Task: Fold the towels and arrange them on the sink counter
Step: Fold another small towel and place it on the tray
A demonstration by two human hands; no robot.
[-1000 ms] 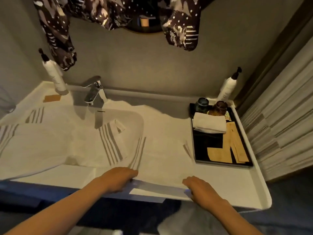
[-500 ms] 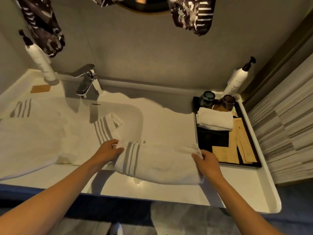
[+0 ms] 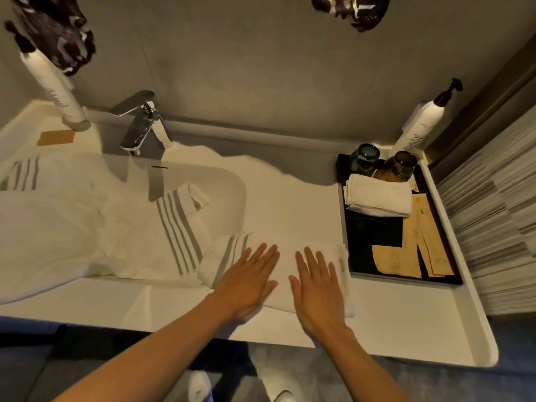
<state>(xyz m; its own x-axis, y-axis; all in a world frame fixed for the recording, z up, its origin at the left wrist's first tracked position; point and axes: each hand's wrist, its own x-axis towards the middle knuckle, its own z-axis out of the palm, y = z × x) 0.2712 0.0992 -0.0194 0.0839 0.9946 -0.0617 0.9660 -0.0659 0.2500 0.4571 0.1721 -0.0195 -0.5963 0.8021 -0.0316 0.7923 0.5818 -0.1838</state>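
A white towel with grey stripes (image 3: 285, 248) lies folded on the white sink counter (image 3: 391, 320), just left of the black tray. My left hand (image 3: 249, 282) and my right hand (image 3: 316, 288) rest flat on top of it, fingers spread, palms down. A second, larger striped towel (image 3: 95, 227) sprawls unfolded over the basin and the left side of the counter. A small folded white towel (image 3: 380, 195) sits in the tray.
A black tray (image 3: 374, 233) at the right holds two dark cups (image 3: 400, 165) and beige paper packets. The chrome faucet (image 3: 142, 126) stands behind the basin. Pump bottles stand at the back left (image 3: 52, 88) and back right (image 3: 420, 129). Patterned cloth hangs above.
Both hands lifted the towel's near edge from the counter front, folded it away over itself, then let go. Both palms now press flat on the folded towel.
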